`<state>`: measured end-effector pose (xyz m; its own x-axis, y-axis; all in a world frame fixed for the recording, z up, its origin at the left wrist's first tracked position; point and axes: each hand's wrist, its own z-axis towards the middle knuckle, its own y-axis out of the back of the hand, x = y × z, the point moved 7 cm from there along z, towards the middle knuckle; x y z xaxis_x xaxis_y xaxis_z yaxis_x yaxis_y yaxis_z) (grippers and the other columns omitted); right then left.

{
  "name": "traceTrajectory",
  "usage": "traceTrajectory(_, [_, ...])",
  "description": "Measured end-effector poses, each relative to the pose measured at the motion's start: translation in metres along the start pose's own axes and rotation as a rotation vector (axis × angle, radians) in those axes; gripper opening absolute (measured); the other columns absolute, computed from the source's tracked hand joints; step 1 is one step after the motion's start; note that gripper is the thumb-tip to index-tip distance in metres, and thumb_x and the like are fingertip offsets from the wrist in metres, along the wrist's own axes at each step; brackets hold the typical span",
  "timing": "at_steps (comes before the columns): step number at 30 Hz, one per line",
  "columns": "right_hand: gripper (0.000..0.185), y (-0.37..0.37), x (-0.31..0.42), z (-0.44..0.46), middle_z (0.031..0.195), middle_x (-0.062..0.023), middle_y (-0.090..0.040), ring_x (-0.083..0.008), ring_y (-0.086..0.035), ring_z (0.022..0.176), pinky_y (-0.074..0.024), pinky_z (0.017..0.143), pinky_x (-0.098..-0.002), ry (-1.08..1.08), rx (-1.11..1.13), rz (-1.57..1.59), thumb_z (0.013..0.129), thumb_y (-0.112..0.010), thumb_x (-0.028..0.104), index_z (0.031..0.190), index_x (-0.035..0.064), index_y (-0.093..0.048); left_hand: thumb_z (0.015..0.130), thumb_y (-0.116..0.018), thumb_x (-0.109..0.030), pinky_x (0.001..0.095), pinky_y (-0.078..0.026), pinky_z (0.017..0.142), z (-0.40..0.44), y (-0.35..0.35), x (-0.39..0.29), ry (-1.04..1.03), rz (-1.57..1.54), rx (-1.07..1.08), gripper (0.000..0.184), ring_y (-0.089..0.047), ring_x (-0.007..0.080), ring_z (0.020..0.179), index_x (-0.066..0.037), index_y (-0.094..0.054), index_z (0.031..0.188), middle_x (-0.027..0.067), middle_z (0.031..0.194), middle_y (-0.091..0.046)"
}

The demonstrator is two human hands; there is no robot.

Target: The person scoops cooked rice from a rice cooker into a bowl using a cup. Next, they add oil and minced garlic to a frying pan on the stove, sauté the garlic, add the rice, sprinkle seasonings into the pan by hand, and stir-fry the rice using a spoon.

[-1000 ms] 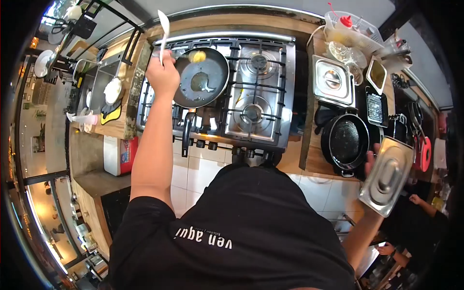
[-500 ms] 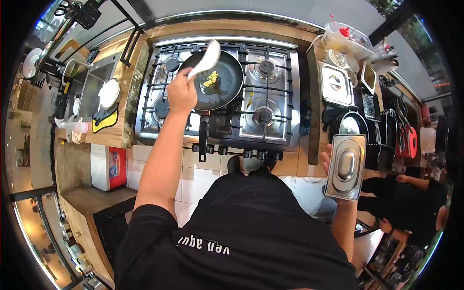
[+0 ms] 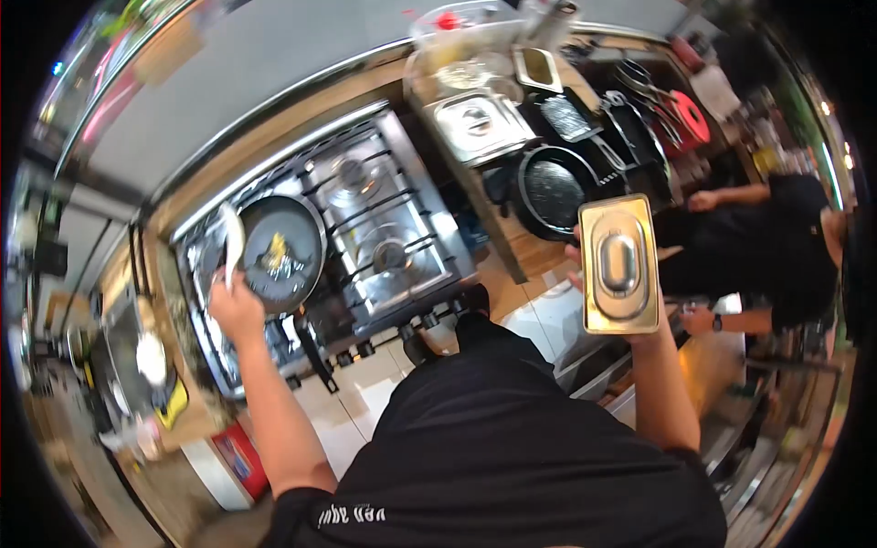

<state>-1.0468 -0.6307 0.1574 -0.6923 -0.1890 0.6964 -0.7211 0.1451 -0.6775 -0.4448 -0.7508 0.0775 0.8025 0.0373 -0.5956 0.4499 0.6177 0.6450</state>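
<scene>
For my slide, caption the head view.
Left hand holds white utensil at round black frying pan; right hand holds rectangular metal-lidded container.

We have open air over the bare burners (image 3: 390,256), between the spoon (image 3: 234,239) in our left hand (image 3: 239,309) and the metal container (image 3: 619,265) in our right hand (image 3: 650,337). The pan handle (image 3: 315,352) juts toward us past the stove (image 3: 431,274). A co-worker (image 3: 767,242) blocks room beyond the container.

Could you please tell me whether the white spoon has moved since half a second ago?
Yes: judged against the stove, the spoon has shifted left, from over the pan to its left rim.
</scene>
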Motion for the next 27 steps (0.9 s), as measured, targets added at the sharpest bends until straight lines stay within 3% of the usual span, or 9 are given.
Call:
traceTrajectory(5, [0.065,0.047,0.086,0.045,0.147,-0.0253,-0.057,-0.0375,-0.067,0.122,-0.059,0.103,-0.0506,0.112,-0.002,0.029,0.108,-0.052,0.046,0.155,0.0017,-0.044,0.108,-0.061,-0.026,0.0316,-0.049,0.062,0.021,-0.044,-0.056,0.137,-0.301,-0.034,0.031,-0.062,0.0123,0.064,0.001,-0.074,0.107,0.0032,0.083,-0.073])
traceTrajectory(8, [0.061,0.069,0.143,0.099,0.164,-0.0194,-0.042,-0.0391,-0.046,0.148,-0.0388,0.125,-0.0521,0.179,0.185,0.108,0.109,-0.051,0.038,0.16,0.0065,-0.04,0.108,-0.062,-0.024,0.0236,-0.027,0.048,0.036,-0.11,-0.137,0.259,-0.694,0.053,0.026,-0.039,-0.0003,0.052,-0.002,-0.076,0.111,0.0018,0.083,-0.073])
traceTrajectory(9, [0.061,0.091,0.159,0.123,0.162,-0.0185,-0.045,-0.0385,-0.045,0.149,-0.0391,0.124,-0.0529,0.197,-0.059,0.176,0.109,-0.051,0.038,0.16,0.0052,-0.041,0.107,-0.063,-0.024,0.0225,-0.025,0.047,0.044,-0.139,-0.166,0.233,-0.764,0.081,0.026,-0.039,-0.0009,0.052,-0.003,-0.076,0.114,0.0022,0.083,-0.074])
traceTrajectory(10, [0.058,0.101,0.177,0.146,0.154,-0.0197,-0.053,-0.038,-0.054,0.141,-0.0439,0.12,-0.054,0.248,0.022,0.172,0.109,-0.05,0.037,0.156,0.0024,-0.044,0.107,-0.064,-0.024,0.0215,-0.024,0.047,0.053,-0.169,-0.196,0.208,-0.831,0.112,0.026,-0.038,-0.0015,0.052,-0.003,-0.076,0.116,0.0025,0.083,-0.074])
traceTrajectory(16, [0.048,0.174,0.205,0.317,0.13,-0.0183,-0.067,-0.0373,-0.066,0.12,-0.0498,0.112,-0.0574,0.068,0.148,0.014,0.108,-0.051,0.037,0.137,-0.0006,-0.057,0.109,-0.061,-0.028,0.0251,-0.042,0.057,0.078,-0.361,-0.403,-0.003,-0.776,0.385,0.03,-0.053,0.0041,0.061,-0.004,-0.077,0.116,0.0033,0.094,-0.079])
traceTrajectory(18, [0.044,0.183,0.195,0.35,0.124,-0.0186,-0.07,-0.0375,-0.07,0.113,-0.0548,0.107,-0.0565,-0.02,0.131,0.032,0.109,-0.045,0.035,0.132,0.0,-0.059,0.109,-0.061,-0.029,0.0289,-0.05,0.068,0.076,-0.412,-0.456,-0.277,-0.682,0.331,0.029,-0.063,0.0098,0.069,-0.006,-0.078,0.114,0.0023,0.095,-0.08])
traceTrajectory(22, [0.042,0.2,0.17,0.395,0.121,-0.019,-0.071,-0.0339,-0.073,0.108,-0.0612,0.097,-0.0523,-0.171,0.133,0.053,0.11,-0.044,0.034,0.133,0.0013,-0.059,0.104,-0.066,-0.028,0.0381,-0.056,0.075,0.06,-0.489,-0.516,-0.243,-0.466,0.498,0.023,-0.076,0.0252,0.078,-0.009,-0.079,0.107,0.011,0.09,-0.08])
traceTrajectory(23, [0.041,0.206,0.165,0.402,0.12,-0.0178,-0.071,-0.0323,-0.073,0.107,-0.0616,0.096,-0.0518,-0.183,0.082,-0.02,0.111,-0.044,0.034,0.132,0.0024,-0.06,0.105,-0.066,-0.033,0.0337,-0.051,0.064,0.057,-0.508,-0.52,-0.35,-0.52,0.444,0.025,-0.068,0.0149,0.067,-0.013,-0.081,0.108,0.0085,0.079,-0.076])
traceTrajectory(27, [0.04,0.22,0.151,0.417,0.119,-0.0148,-0.072,-0.028,-0.074,0.104,-0.0627,0.091,-0.0498,-0.21,-0.033,-0.11,0.11,-0.045,0.036,0.131,0.0049,-0.061,0.092,-0.058,-0.007,0.0389,-0.059,0.076,0.051,-0.539,-0.537,-0.482,-0.516,0.474,0.027,-0.077,0.0275,0.081,-0.009,-0.079,0.109,0.0117,0.09,-0.079])
